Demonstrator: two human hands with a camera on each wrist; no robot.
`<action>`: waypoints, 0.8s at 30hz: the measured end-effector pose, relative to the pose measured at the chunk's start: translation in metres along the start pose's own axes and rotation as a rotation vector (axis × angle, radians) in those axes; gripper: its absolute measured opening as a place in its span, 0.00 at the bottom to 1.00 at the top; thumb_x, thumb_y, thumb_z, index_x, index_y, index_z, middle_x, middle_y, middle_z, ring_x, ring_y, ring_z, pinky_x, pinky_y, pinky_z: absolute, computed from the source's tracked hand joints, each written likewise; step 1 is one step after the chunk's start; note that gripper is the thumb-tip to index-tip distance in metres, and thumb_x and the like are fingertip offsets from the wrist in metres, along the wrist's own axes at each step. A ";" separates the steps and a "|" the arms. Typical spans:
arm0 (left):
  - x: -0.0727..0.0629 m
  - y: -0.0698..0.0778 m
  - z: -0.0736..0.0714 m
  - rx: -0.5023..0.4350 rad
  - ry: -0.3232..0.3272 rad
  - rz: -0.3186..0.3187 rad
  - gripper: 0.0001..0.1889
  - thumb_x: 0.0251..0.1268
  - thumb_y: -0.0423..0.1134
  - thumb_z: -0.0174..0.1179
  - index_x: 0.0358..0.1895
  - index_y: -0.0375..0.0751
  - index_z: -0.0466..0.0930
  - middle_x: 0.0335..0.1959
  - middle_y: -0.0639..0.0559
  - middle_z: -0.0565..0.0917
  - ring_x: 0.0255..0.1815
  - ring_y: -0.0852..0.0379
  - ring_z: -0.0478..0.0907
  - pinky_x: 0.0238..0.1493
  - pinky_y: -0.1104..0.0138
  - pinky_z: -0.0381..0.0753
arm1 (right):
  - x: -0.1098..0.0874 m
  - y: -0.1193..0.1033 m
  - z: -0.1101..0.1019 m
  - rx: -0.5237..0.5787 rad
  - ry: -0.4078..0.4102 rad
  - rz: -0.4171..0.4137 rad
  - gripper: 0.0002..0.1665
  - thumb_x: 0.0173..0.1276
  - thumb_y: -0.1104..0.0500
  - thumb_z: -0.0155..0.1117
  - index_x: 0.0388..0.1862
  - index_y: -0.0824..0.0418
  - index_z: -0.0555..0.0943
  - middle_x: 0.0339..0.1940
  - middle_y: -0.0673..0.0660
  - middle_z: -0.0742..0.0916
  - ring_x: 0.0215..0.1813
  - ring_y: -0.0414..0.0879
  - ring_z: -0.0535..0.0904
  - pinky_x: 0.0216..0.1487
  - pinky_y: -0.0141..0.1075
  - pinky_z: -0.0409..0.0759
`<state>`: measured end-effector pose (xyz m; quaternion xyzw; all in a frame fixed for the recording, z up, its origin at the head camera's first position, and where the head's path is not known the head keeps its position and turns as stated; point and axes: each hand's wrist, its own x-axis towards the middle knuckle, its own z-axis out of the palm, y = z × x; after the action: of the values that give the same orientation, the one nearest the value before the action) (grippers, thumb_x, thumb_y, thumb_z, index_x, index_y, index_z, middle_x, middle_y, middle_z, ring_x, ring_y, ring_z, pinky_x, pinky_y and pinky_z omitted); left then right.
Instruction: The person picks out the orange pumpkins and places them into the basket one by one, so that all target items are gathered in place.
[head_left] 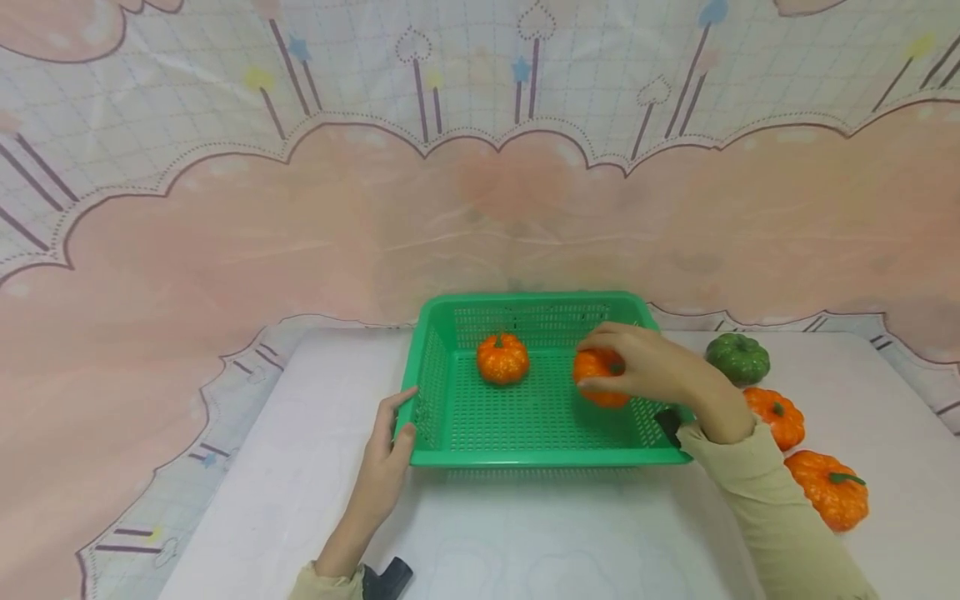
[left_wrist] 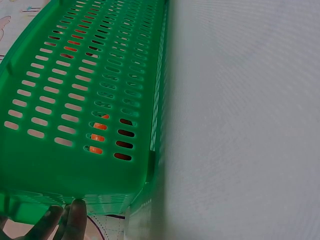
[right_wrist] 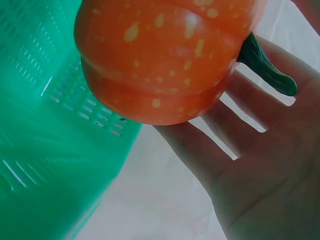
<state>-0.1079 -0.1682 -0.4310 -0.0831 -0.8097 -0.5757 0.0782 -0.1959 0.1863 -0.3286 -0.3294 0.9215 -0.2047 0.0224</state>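
My right hand (head_left: 637, 360) grips an orange toy pumpkin (head_left: 600, 392) over the right part of a green plastic basket (head_left: 551, 457). In the right wrist view this speckled pumpkin (right_wrist: 160, 65) has a dark green stem, and the fingers reach round behind it. Another orange pumpkin (head_left: 502, 360) sits on the basket floor, left of centre. My left hand (head_left: 384, 458) holds the basket's left rim near the front corner. Its fingertips (left_wrist: 76, 215) touch the outer wall in the left wrist view.
Right of the basket, on the white table (head_left: 555, 533), lie a green pumpkin (head_left: 738, 359), an orange pumpkin (head_left: 777, 417) and a larger orange pumpkin (head_left: 825, 490). My right forearm passes close beside them. A patterned cloth (head_left: 495, 217) hangs behind the basket.
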 end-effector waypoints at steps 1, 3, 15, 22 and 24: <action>0.000 0.000 0.000 0.000 0.000 -0.002 0.24 0.79 0.34 0.38 0.75 0.45 0.56 0.79 0.37 0.53 0.79 0.36 0.51 0.73 0.42 0.58 | 0.001 0.000 0.001 -0.002 -0.002 0.001 0.25 0.64 0.44 0.70 0.55 0.55 0.83 0.54 0.49 0.83 0.51 0.45 0.77 0.53 0.43 0.80; -0.001 0.000 -0.001 -0.002 -0.002 -0.007 0.24 0.79 0.33 0.38 0.75 0.45 0.56 0.79 0.37 0.53 0.79 0.37 0.50 0.74 0.42 0.58 | 0.004 0.000 0.002 0.001 -0.008 0.006 0.26 0.64 0.44 0.71 0.56 0.56 0.83 0.54 0.49 0.83 0.51 0.45 0.77 0.53 0.43 0.80; 0.000 0.001 0.000 -0.006 -0.004 0.000 0.24 0.79 0.33 0.38 0.75 0.44 0.56 0.79 0.37 0.53 0.79 0.36 0.50 0.73 0.42 0.58 | 0.021 0.001 0.006 0.007 -0.031 0.019 0.27 0.63 0.45 0.72 0.56 0.58 0.83 0.53 0.52 0.83 0.50 0.47 0.78 0.50 0.43 0.82; 0.000 0.001 -0.001 -0.011 -0.010 -0.002 0.24 0.80 0.34 0.38 0.75 0.43 0.56 0.79 0.36 0.52 0.79 0.36 0.50 0.73 0.41 0.59 | 0.029 0.000 0.009 -0.007 -0.060 0.015 0.28 0.63 0.46 0.72 0.57 0.59 0.82 0.51 0.54 0.83 0.48 0.48 0.79 0.47 0.43 0.83; 0.001 0.001 -0.001 -0.008 -0.007 -0.003 0.24 0.80 0.34 0.38 0.75 0.43 0.56 0.79 0.36 0.53 0.79 0.36 0.51 0.73 0.42 0.59 | 0.032 -0.001 0.010 -0.010 -0.071 0.011 0.28 0.63 0.46 0.72 0.57 0.60 0.82 0.51 0.54 0.83 0.48 0.48 0.79 0.48 0.44 0.83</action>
<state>-0.1081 -0.1685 -0.4293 -0.0841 -0.8076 -0.5789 0.0740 -0.2185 0.1630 -0.3341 -0.3313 0.9230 -0.1881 0.0543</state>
